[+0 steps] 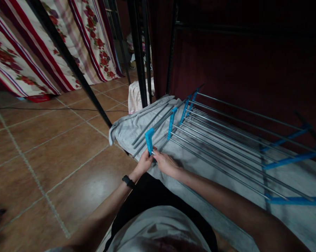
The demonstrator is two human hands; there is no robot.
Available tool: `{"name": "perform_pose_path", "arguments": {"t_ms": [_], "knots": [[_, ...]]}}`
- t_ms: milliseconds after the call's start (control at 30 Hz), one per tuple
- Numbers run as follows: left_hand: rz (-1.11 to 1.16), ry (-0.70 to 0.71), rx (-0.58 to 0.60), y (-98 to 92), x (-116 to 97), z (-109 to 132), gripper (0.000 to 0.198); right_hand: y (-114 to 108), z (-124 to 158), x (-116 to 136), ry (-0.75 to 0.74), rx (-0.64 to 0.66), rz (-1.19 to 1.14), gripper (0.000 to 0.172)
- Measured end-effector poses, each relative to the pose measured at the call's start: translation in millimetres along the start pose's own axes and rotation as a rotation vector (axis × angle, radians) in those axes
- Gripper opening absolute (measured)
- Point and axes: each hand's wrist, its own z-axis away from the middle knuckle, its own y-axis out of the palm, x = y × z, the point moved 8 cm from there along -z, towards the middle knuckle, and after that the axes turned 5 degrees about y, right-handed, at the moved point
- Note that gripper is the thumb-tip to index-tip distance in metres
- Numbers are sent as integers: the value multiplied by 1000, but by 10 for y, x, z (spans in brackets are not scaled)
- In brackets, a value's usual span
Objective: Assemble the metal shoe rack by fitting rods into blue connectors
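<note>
My left hand (144, 163) is closed around the lower end of a blue plastic bracket (149, 138), which stands upright with a short bent top. Close beside it, my right hand (166, 163) pinches a small silvery piece (153, 153) at the bracket's lower end; its full shape is hidden by the fingers. To the right lies a partly assembled rack of several metal tubes (221, 143) joined by blue plastic end pieces (172, 122). Several loose grey tubes (150, 127) rest just beyond my hands on the grey cloth (123, 129).
Slanting black metal posts (76, 70) rise at the left and centre. A tiled floor (55, 147) spreads on the left, crossed by a dark cable (68, 109). A floral striped curtain (79, 35) hangs at the back left. A dark red panel (226, 70) stands behind the rack.
</note>
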Motion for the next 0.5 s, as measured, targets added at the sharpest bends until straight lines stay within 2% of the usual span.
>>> {"name": "perform_pose_path", "arguments": {"t_ms": [167, 367, 500], "knots": [[61, -37, -30, 0, 53, -8, 27, -79, -36, 1, -19, 17, 47, 38], [18, -51, 19, -16, 62, 19, 39, -39, -18, 26, 16, 113, 187, 36], [32, -67, -6, -14, 104, 27, 43, 0, -16, 24, 24, 146, 200, 34]]}}
